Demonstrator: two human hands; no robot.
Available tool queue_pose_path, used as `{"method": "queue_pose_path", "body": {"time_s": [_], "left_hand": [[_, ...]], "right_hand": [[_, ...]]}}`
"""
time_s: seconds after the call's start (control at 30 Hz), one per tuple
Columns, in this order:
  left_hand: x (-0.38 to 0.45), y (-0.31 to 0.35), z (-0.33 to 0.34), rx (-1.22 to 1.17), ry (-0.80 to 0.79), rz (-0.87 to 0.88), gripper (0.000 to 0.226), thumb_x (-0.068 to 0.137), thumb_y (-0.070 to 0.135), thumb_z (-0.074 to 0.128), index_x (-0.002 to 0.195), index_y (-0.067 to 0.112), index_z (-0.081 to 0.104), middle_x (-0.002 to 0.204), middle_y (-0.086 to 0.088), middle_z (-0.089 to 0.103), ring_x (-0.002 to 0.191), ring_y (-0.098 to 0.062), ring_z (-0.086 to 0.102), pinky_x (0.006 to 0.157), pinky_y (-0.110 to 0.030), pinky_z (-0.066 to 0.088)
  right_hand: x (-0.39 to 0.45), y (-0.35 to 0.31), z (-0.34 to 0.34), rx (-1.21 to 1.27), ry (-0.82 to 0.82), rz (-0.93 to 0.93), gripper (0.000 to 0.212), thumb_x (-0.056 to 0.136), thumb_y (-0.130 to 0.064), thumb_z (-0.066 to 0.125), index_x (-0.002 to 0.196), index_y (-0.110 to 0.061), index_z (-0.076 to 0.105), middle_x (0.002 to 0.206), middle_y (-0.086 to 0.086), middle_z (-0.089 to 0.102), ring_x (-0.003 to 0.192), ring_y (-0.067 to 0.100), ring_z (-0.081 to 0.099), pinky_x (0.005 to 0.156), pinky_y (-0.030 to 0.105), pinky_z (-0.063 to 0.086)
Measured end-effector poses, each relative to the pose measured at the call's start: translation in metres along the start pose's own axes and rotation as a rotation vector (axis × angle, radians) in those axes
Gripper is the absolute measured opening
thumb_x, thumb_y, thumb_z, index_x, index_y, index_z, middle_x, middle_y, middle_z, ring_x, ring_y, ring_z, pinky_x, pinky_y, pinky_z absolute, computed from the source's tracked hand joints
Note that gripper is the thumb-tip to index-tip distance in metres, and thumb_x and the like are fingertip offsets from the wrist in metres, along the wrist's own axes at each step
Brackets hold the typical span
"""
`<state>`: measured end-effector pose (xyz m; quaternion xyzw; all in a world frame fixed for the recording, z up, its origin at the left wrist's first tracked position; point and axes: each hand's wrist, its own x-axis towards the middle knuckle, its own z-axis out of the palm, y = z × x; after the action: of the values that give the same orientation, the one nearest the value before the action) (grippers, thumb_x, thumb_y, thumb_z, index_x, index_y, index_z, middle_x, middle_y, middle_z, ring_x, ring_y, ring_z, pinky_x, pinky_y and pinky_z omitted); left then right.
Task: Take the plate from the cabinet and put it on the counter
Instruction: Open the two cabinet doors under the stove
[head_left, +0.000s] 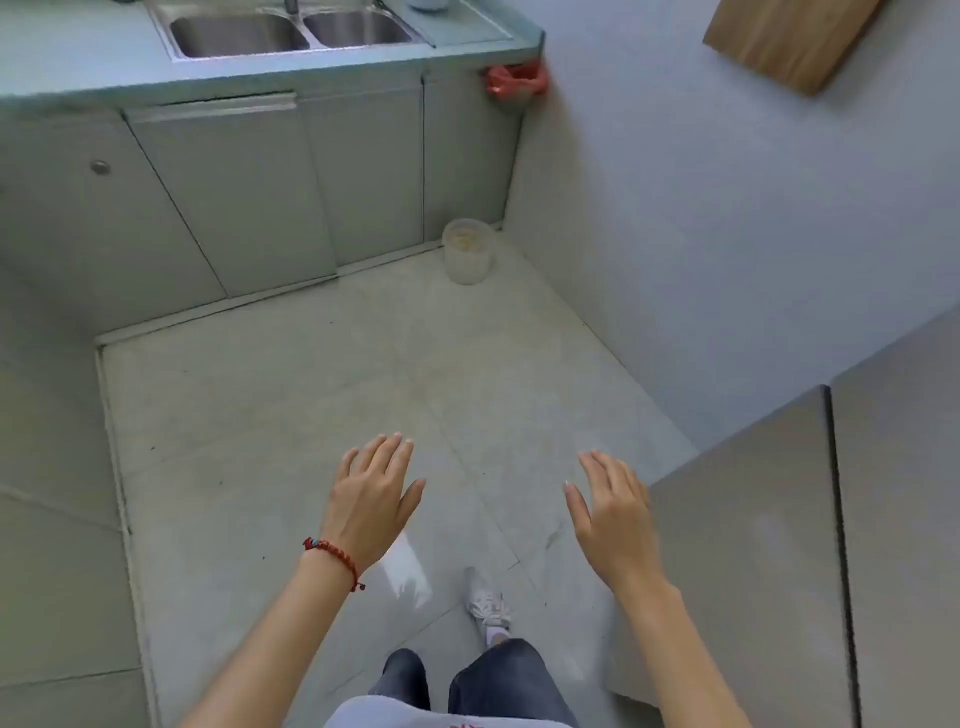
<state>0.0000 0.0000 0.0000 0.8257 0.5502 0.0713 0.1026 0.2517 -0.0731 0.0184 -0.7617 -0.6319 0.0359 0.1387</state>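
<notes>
No plate shows in the head view. My left hand (371, 493), with a red bracelet on its wrist, hovers palm down over the floor, fingers apart and holding nothing. My right hand (613, 514) hovers beside it, also spread and holding nothing. Straight ahead stands the counter (83, 52) with grey cabinet doors (234, 192) below it, all closed. One door's top edge has a long metal handle (213, 109).
A double steel sink (291, 28) is set in the counter. A translucent bucket (467, 252) stands on the floor in the corner, a red bag (517, 80) hangs by the counter's end. A tall grey appliance (779, 519) is close on my right. A wooden board (789, 39) hangs on the wall.
</notes>
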Motion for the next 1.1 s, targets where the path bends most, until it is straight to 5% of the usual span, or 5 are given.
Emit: {"method": "queue_pose_path", "body": {"time_s": [0.37, 0.53, 1.1], "left_hand": [[0.012, -0.02, -0.004, 0.014, 0.066, -0.507, 0.074, 0.094, 0.045, 0.001, 0.106, 0.008, 0.064, 0.106, -0.009, 0.071, 0.099, -0.024, 0.067, 0.079, -0.04, 0.055], [0.003, -0.018, -0.01, 0.001, 0.116, -0.757, 0.075, 0.093, 0.046, 0.0, 0.107, 0.008, 0.064, 0.106, -0.009, 0.071, 0.099, -0.023, 0.067, 0.08, -0.04, 0.054], [-0.07, -0.068, -0.022, -0.071, 0.209, -1.288, 0.071, 0.093, 0.046, 0.002, 0.105, 0.01, 0.063, 0.106, -0.007, 0.07, 0.099, -0.022, 0.065, 0.081, -0.037, 0.053]], "right_hand": [[0.138, -0.032, 0.03, 0.034, -0.181, -0.466, 0.047, 0.086, -0.039, 0.035, 0.11, -0.007, 0.06, 0.107, 0.011, 0.068, 0.099, 0.028, 0.064, 0.078, 0.04, 0.054], [0.179, -0.06, 0.043, 0.062, -0.249, -0.727, 0.066, 0.095, -0.048, 0.011, 0.107, -0.007, 0.061, 0.104, 0.011, 0.069, 0.096, 0.027, 0.066, 0.078, 0.037, 0.054], [0.184, -0.228, 0.091, 0.076, -0.466, -1.244, 0.064, 0.095, -0.046, 0.008, 0.108, -0.011, 0.06, 0.104, 0.007, 0.069, 0.096, 0.025, 0.066, 0.08, 0.034, 0.054]]}}
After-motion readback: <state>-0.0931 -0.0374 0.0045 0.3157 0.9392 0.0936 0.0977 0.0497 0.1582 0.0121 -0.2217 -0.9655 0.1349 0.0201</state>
